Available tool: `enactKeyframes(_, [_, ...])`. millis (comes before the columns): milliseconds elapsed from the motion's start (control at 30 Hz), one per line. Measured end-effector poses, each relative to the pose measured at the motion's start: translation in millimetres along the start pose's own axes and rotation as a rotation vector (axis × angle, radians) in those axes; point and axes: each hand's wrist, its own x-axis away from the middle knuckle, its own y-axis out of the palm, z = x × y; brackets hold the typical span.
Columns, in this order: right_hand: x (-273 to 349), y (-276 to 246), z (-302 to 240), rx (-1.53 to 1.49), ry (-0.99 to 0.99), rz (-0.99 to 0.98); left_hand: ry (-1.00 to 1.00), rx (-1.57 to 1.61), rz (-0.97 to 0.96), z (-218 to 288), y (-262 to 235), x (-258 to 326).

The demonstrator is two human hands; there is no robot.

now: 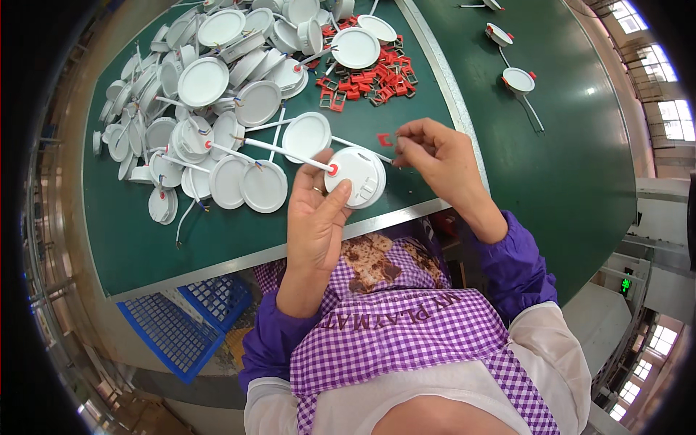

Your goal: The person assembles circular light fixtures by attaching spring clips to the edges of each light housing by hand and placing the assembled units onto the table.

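Left hand gripping round, smooth white lamp, frame centre; far face hidden. Right hand curled beside small red clip, can't tell if held. Upper-left lamp pile overlapping, top cut off.

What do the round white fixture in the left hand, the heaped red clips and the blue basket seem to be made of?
White fixture: probably smooth plastic, given its even, softly shiny surface; coated metal is possible. Red clips: likely glossy plastic, from their uniform red, with silvery, apparently metal parts. Blue basket: probably moulded plastic, evenly coloured, with a regular lattice.
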Motion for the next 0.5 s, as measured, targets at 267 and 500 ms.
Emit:
enactKeyframes(267, [25.8,18.0,-10.6,0.103,-0.208,-0.021,0.33,-0.416,0.019,-10.1,11.9,-5.4])
enactKeyframes(500, [29.9,32.4,-8.6,0.414,-0.519,0.124,0.354,-0.417,0.032,-11.4,11.5,-5.0])
